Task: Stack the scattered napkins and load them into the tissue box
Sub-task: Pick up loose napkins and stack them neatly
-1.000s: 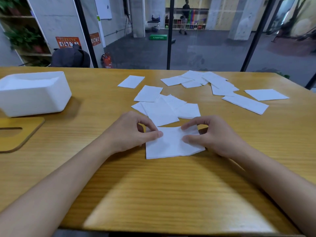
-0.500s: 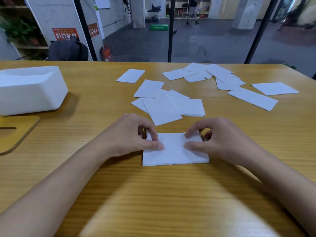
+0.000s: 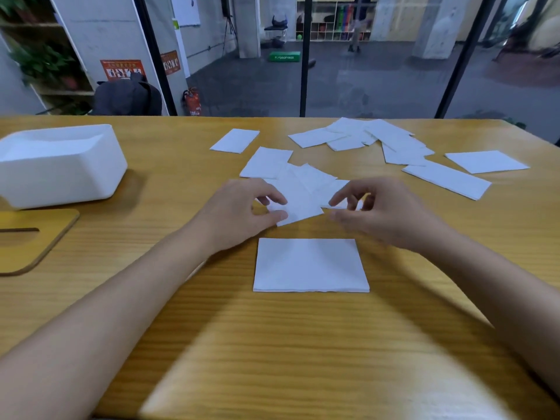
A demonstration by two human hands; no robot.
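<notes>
The step in hand looks like picking the next sheets off the near cluster (image 3: 306,183) to add to the stack (image 3: 310,265). That stack lies squared on the worktop (image 3: 272,344) just in front of the person, between the forearms. The left hand (image 3: 239,212) pinches the near-left corner of the top napkin (image 3: 300,204) between thumb and forefinger. The right hand (image 3: 385,213) hovers at the cluster's right edge with its fingers (image 3: 339,200) curled. Motion blur hides whether they grasp a sheet or close on nothing, so I cannot tell.

To do this well, I judge it best to lift one sheet at a time by opposite corners, so the thin paper neither folds nor drags the neighbours that overlap it. Carry it low to the stack, line up the near edge first, then lay it flat and press lightly. Turning each sheet to match the stack before setting it down should save squaring later.

Much is left: a far heap (image 3: 378,137), a single sheet (image 3: 235,140), a long sheet (image 3: 447,180) and a right sheet (image 3: 488,160) lie scattered beyond. The tissue box (image 3: 60,165) stands open at the left, well apart from the stack, with its slotted wooden lid (image 3: 33,237) lying just on its near side
</notes>
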